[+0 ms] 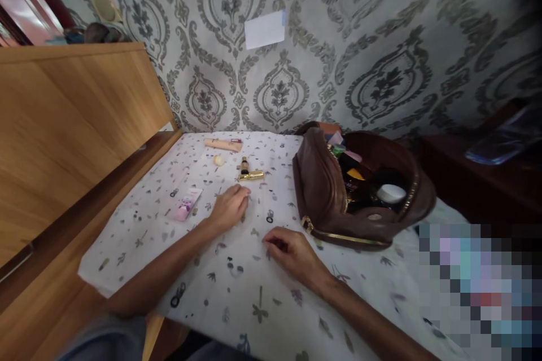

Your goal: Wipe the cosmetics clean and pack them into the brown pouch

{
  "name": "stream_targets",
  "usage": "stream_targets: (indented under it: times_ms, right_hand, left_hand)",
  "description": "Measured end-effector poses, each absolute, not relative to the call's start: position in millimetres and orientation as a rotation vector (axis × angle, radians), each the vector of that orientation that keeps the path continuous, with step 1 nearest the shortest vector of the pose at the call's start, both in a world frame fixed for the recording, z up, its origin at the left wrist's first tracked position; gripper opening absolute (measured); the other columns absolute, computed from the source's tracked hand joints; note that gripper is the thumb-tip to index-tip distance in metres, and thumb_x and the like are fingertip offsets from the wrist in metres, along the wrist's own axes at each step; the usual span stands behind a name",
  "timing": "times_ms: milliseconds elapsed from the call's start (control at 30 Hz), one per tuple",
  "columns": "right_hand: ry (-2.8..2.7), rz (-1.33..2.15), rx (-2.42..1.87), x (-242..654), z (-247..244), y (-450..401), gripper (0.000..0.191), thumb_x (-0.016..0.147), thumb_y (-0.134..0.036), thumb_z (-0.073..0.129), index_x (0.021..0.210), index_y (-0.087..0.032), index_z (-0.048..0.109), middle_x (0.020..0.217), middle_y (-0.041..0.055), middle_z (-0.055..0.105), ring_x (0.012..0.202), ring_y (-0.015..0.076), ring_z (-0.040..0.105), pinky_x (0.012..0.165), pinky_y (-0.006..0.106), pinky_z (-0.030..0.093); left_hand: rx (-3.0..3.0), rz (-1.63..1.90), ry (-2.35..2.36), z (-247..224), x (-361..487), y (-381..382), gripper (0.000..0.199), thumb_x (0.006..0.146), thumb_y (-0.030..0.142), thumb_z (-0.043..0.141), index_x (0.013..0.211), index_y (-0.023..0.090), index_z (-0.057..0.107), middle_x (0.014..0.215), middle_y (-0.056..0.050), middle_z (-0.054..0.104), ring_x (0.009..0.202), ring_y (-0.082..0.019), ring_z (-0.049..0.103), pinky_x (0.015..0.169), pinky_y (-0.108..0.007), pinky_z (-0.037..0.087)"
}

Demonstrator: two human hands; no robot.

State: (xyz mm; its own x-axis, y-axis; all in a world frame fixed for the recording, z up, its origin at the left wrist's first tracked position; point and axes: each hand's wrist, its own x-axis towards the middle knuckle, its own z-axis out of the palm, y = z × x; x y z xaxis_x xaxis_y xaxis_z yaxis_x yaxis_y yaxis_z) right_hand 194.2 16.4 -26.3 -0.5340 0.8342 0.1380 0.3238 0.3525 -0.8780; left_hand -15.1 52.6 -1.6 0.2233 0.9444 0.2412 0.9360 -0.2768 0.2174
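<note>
My left hand (231,207) rests palm down on the patterned white cloth, its fingers curled together; nothing shows in it. Just beyond its fingertips lies a shiny gold lipstick tube (251,176). A small bottle with a dark cap (244,166) is right behind that tube. Left of this hand is a pink and white squeeze tube (187,204). My right hand (292,254) is loosely closed on its side over the cloth, thumb and forefinger tips close together, with no object visible between them. A brown leather bag (320,172) stands unzipped beyond it, to the right.
Farther back lie a peach-coloured tube (223,145) and a small round cream-coloured item (218,160). The bag holds several items, among them a white round lid (390,194). A wooden panel (80,141) borders the left side; patterned wallpaper (279,90) rises behind.
</note>
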Motion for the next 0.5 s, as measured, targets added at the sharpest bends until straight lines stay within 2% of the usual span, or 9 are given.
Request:
stream_targets:
  times_ms: [167,333,500]
  right_hand:
    - [-1.890,1.278,-1.057,183.1,-24.0,20.6,0.015,0.079,-0.022,0.054,0.071,-0.017,0.065,0.057,-0.0025,0.056,0.054,0.0121,0.050,0.053,0.022,0.037]
    - [-1.708,1.160,-1.038,173.1,-31.2,25.4,0.015,0.081,-0.024,0.054,0.073,-0.018,0.065,0.059,-0.0028,0.055,0.055,0.0119,0.049,0.055,0.023,0.039]
    - [-1.667,0.932,-1.032,178.7,-34.7,26.6,0.013,0.081,-0.016,0.055,0.076,-0.018,0.067,0.070,0.0000,0.060,0.064,0.0130,0.054,0.062,0.024,0.043]
  left_hand:
    - [2.442,0.461,1.946,8.2,-4.8,96.0,0.034,0.100,0.029,0.041,0.132,0.024,0.053,0.124,-0.010,0.055,0.112,-0.025,0.056,0.088,-0.035,0.049]
    - [2.465,0.319,1.973,6.8,1.9,118.1,0.032,0.095,0.027,0.053,0.126,0.023,0.057,0.123,-0.012,0.052,0.115,-0.029,0.053,0.085,-0.038,0.051]
    - [2.544,0.289,1.959,4.1,4.2,112.4,0.028,0.095,0.025,0.049,0.121,0.017,0.055,0.129,-0.016,0.049,0.122,-0.032,0.046,0.083,-0.041,0.053]
